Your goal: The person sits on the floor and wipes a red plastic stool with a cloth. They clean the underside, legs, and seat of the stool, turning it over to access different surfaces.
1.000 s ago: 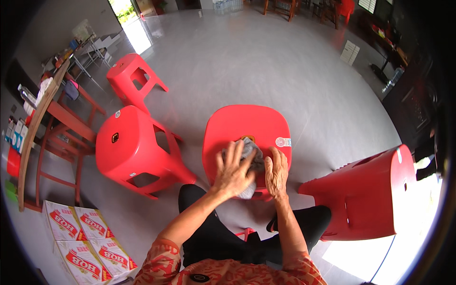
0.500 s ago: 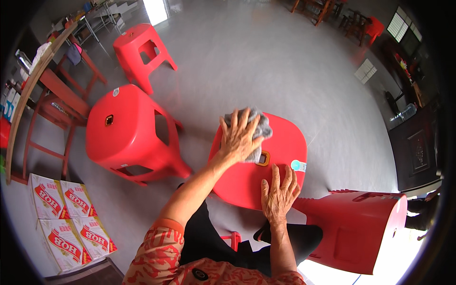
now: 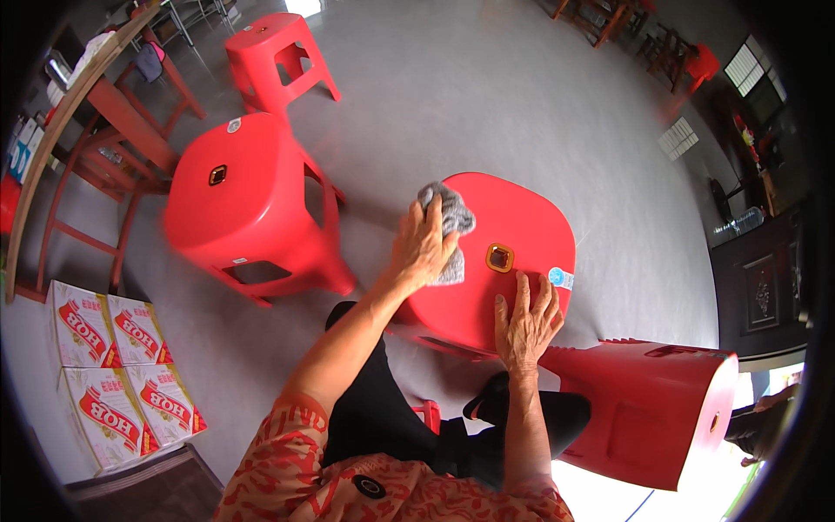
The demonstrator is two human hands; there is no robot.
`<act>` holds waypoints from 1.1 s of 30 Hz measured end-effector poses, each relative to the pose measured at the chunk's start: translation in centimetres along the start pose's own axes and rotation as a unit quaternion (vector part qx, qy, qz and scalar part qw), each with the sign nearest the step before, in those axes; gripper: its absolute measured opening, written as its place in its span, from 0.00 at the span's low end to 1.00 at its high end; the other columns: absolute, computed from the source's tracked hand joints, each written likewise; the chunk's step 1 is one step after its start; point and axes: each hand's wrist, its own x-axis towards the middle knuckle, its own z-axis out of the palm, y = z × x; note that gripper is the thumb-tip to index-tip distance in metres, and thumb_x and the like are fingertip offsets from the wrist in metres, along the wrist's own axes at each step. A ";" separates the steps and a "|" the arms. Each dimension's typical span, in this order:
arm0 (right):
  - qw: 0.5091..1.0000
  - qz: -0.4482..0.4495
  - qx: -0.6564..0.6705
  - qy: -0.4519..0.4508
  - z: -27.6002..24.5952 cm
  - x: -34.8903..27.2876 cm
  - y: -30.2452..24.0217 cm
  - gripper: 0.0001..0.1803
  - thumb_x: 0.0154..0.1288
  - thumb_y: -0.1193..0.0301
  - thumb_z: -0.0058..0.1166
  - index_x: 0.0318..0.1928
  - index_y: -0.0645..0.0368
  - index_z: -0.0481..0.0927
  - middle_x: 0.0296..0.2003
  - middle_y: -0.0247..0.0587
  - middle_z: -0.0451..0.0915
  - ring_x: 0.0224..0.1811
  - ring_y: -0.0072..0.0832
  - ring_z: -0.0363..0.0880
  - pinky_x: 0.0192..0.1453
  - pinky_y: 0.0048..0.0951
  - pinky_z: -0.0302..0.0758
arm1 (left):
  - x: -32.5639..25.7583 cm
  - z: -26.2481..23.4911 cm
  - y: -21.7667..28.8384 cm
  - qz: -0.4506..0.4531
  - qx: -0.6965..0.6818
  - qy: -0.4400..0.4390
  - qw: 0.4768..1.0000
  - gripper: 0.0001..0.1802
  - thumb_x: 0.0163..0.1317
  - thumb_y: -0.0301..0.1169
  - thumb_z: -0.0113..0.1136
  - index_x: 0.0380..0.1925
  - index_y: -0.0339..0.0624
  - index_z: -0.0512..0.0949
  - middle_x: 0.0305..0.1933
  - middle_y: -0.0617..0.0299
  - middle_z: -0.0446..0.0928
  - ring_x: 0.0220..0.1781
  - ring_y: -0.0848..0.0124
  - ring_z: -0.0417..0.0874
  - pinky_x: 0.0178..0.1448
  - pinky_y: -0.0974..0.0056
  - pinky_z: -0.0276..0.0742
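In front of me stands a red plastic stool (image 3: 474, 304), with a gold-rimmed square hole in its seat and a round blue-and-white sticker near the right edge. My left hand (image 3: 421, 248) holds a grey cloth (image 3: 452, 213) against the left edge of the seat, its fingers bent over the fabric. Part of the cloth hangs out beyond the fingers and under the palm. Flat on the near right part of the seat lies my right hand (image 3: 527, 326), fingers spread, holding nothing.
Two more red stools stand to the left, one nearer (image 3: 230, 196) and one farther (image 3: 270, 39). A red stool (image 3: 644, 409) lies on its side at the right. Several white-and-red cartons (image 3: 109, 409) sit at lower left, below a wooden table (image 3: 78, 87). A dark cabinet (image 3: 761, 287) is far right.
My left hand has slid the cloth leftward to the seat's edge, uncovering the gold-rimmed hole. My right hand stays on the seat near the sticker. The view has shifted slightly.
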 end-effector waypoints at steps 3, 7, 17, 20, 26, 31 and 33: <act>0.997 -0.067 -0.020 0.021 0.5 0.1 0.0 0.27 0.63 0.58 0.55 0.63 0.44 0.71 0.66 0.43 0.62 0.69 0.46 0.56 0.66 0.55 0.55 | -4.1 -1.3 -0.7 0.009 -0.073 0.018 0.997 0.39 0.60 0.38 0.62 0.67 0.37 0.57 0.58 0.40 0.63 0.57 0.44 0.70 0.59 0.49 0.71; 0.987 -0.163 -0.002 -0.014 1.1 1.3 -0.6 0.29 0.62 0.64 0.56 0.65 0.43 0.69 0.66 0.41 0.62 0.69 0.43 0.58 0.65 0.57 0.54 | -8.4 -1.0 -1.0 -0.028 -0.228 0.090 0.969 0.34 0.65 0.39 0.57 0.66 0.36 0.58 0.57 0.39 0.65 0.59 0.46 0.70 0.62 0.51 0.68; 0.984 -0.155 -0.065 -0.057 0.5 1.2 -2.7 0.35 0.65 0.52 0.50 0.69 0.51 0.63 0.72 0.34 0.58 0.70 0.43 0.55 0.67 0.57 0.49 | -4.4 3.5 -7.6 -0.167 -0.505 -0.028 0.847 0.26 0.69 0.44 0.49 0.55 0.32 0.70 0.60 0.46 0.67 0.64 0.60 0.67 0.68 0.59 0.60; 0.983 -0.145 -0.072 -0.087 0.0 1.2 -2.7 0.36 0.65 0.50 0.49 0.69 0.53 0.63 0.72 0.36 0.58 0.70 0.44 0.54 0.68 0.56 0.47 | -0.8 4.3 -7.8 -0.142 -0.543 -0.036 0.827 0.32 0.69 0.46 0.47 0.65 0.33 0.64 0.70 0.43 0.61 0.72 0.58 0.61 0.73 0.60 0.54; 0.981 -0.139 -0.065 -0.116 -0.6 1.6 -3.4 0.36 0.65 0.49 0.48 0.68 0.55 0.64 0.71 0.38 0.60 0.70 0.46 0.54 0.69 0.55 0.45 | 4.8 4.9 -8.4 -0.173 -0.605 -0.109 0.770 0.30 0.72 0.44 0.44 0.69 0.41 0.62 0.67 0.52 0.66 0.68 0.63 0.66 0.71 0.63 0.58; 0.982 -0.129 -0.068 -0.116 -0.3 1.7 -3.2 0.36 0.67 0.46 0.43 0.68 0.55 0.64 0.69 0.39 0.61 0.70 0.46 0.54 0.70 0.55 0.45 | 4.5 4.1 -7.7 -0.161 -0.570 -0.078 0.802 0.18 0.72 0.35 0.42 0.52 0.33 0.71 0.39 0.57 0.76 0.40 0.69 0.78 0.49 0.65 0.75; 0.985 -0.124 -0.060 -0.105 -0.2 1.6 -3.0 0.36 0.65 0.48 0.48 0.68 0.54 0.65 0.68 0.40 0.63 0.69 0.47 0.55 0.69 0.56 0.46 | 2.3 2.5 -5.8 -0.158 -0.694 -0.039 0.702 0.08 0.72 0.26 0.40 0.44 0.36 0.70 0.19 0.65 0.67 0.15 0.78 0.66 0.21 0.69 0.67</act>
